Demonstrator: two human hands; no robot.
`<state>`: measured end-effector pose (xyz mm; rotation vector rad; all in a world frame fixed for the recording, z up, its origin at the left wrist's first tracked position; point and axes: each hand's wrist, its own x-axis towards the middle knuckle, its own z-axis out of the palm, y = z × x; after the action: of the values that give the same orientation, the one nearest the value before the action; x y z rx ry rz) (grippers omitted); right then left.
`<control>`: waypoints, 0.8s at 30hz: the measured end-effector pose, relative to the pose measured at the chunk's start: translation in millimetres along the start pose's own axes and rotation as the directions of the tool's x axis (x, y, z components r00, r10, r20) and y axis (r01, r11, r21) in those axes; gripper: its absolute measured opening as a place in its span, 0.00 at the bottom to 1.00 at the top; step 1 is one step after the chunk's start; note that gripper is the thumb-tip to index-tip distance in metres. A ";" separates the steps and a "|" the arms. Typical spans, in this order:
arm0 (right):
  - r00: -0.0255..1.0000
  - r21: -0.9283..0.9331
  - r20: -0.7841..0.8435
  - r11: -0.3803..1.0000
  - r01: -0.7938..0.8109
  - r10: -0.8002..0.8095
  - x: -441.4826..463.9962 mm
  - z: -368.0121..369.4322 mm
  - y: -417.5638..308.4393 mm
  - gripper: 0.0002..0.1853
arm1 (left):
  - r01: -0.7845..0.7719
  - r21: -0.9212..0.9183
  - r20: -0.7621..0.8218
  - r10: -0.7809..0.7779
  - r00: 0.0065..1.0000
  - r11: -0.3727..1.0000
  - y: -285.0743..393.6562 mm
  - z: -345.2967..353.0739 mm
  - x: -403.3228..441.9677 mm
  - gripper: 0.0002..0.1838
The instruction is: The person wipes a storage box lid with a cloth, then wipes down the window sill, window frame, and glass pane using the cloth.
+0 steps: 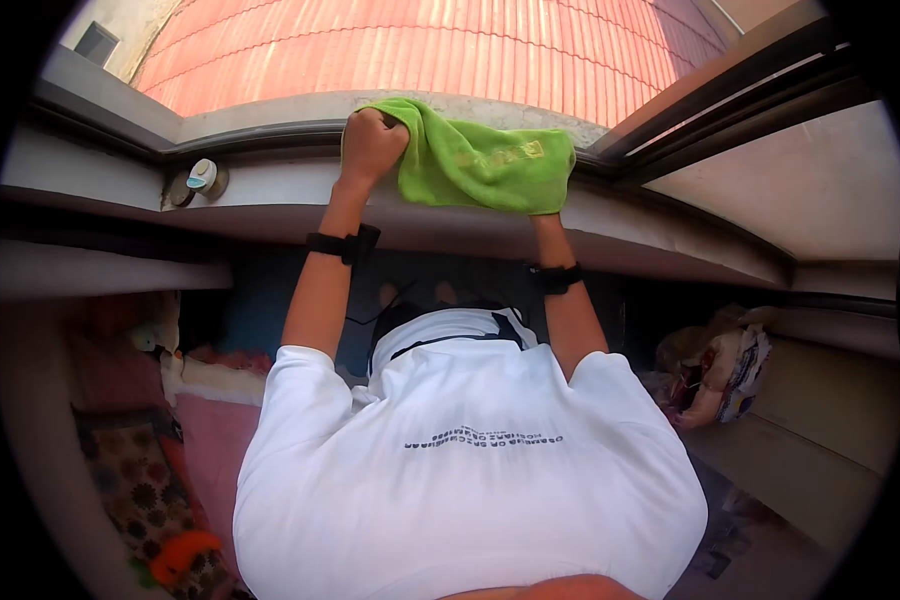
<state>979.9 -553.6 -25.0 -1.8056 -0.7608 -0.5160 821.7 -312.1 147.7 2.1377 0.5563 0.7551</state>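
Observation:
A green cloth (485, 165) with a small pale print is spread between my hands, above the white window sill (270, 182). My left hand (375, 145) is closed in a fist on the cloth's upper left corner, near the window track. The cloth's right end hangs over my right hand and hides its fingers; only the wrist and forearm show below the cloth's lower edge. Both wrists wear black bands.
On the sill's left part sits a small white and teal object (202, 176) beside a dark round piece. Sliding window frames (730, 110) stand at the right, with red roofing (410, 55) outside. Bedding (215, 430) lies lower left, and plastic bags (725, 375) lie at the right.

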 end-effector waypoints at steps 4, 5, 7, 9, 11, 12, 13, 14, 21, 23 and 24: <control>0.957 0.262 0.086 0.921 -0.289 0.276 13.1 -19.1 4.1 0.12 | -0.067 0.051 0.038 0.065 0.997 0.996 31.7 -7.8 9.9 0.12; 0.948 0.316 0.081 0.894 -0.318 0.308 22.0 -30.7 10.2 0.12 | -0.053 0.044 0.085 0.049 0.995 0.998 44.8 -6.7 15.0 0.11; 0.930 0.421 0.086 0.833 -0.359 0.358 46.6 -64.0 18.5 0.12 | -0.185 -0.095 0.068 0.192 0.979 0.978 76.7 -6.3 23.1 0.09; 0.926 0.525 0.099 0.771 -0.360 0.365 76.3 -94.6 14.8 0.12 | -0.313 -0.280 0.004 0.328 0.945 0.907 118.9 -15.6 31.7 0.07; 0.934 0.595 0.128 0.727 -0.342 0.335 101.3 -110.8 -0.4 0.11 | -0.284 -0.429 0.063 0.342 0.938 0.858 137.0 -22.1 36.8 0.12; 0.939 0.623 0.143 0.708 -0.331 0.313 113.2 -116.6 -7.0 0.11 | -0.287 -0.432 0.084 0.355 0.931 0.855 142.9 -15.7 35.4 0.12; 0.944 0.652 0.154 0.688 -0.320 0.293 118.9 -120.8 -13.5 0.11 | -0.144 -0.570 0.160 0.281 0.946 0.809 152.9 -6.7 34.5 0.15; 0.947 0.665 0.161 0.679 -0.312 0.277 119.6 -121.4 -22.0 0.11 | 0.010 -0.678 0.246 0.214 0.945 0.735 160.8 0.5 36.3 0.19; 0.974 0.767 0.123 0.605 -0.214 0.189 113.8 -113.3 -68.7 0.09 | -0.124 -0.473 0.624 0.431 0.652 0.872 201.9 58.5 44.9 0.21; 0.968 0.919 0.189 0.318 -0.233 0.163 135.3 -119.2 -65.3 0.10 | -0.108 -0.483 0.603 0.420 0.678 0.869 232.9 58.7 32.7 0.20; 0.978 0.929 0.143 0.319 -0.186 0.155 148.9 -120.0 -65.6 0.10 | -0.107 -0.493 0.581 0.418 0.698 0.863 251.6 65.0 36.9 0.19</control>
<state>1039.4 -613.0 158.9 -0.7215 -0.6463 0.1528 926.4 -474.2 325.7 1.8982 -0.3115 0.1608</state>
